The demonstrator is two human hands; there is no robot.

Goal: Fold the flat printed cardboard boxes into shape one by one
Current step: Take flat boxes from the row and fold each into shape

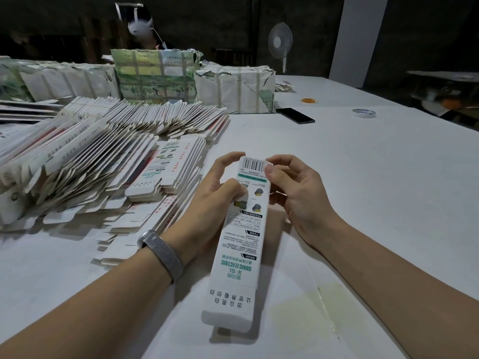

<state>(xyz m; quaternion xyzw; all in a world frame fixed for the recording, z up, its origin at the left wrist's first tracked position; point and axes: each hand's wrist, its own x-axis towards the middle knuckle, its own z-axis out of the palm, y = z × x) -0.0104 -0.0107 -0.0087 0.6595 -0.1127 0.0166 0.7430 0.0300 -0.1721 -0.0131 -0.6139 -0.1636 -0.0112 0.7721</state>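
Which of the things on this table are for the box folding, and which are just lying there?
For the job:
- box, held by the left hand and the right hand
- pile of flat boxes
- wrapped bundles, probably more boxes

Just lying about:
- phone
- roll of tape
- rubber bands
- fan, standing behind the table

Box (pixel 241 237) far end hidden under fingertips of left hand (pixel 220 193) and right hand (pixel 293 187). Flat stack (pixel 85 161) cut off at left edge. Small print unreadable.
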